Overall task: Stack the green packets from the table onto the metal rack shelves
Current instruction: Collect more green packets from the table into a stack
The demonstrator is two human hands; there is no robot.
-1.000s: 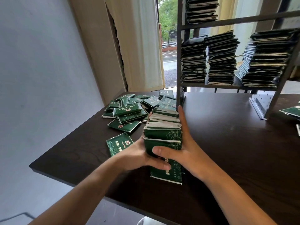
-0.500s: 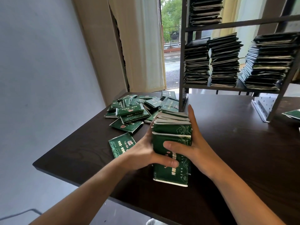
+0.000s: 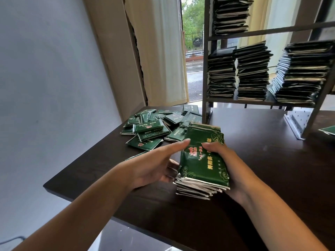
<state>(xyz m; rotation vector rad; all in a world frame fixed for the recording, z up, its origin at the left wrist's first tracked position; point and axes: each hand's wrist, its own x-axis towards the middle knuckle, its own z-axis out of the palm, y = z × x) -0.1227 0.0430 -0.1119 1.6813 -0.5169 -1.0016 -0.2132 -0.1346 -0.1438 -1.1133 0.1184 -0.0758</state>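
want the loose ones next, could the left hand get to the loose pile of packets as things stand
Probably yes, but not freely: the loose pile lies just beyond the left hand with bare table between, yet that hand is supporting the held stack.

A pale wall stands left of a cream curtain, and beyond the opening lie a wet road, a dark fence and green trees
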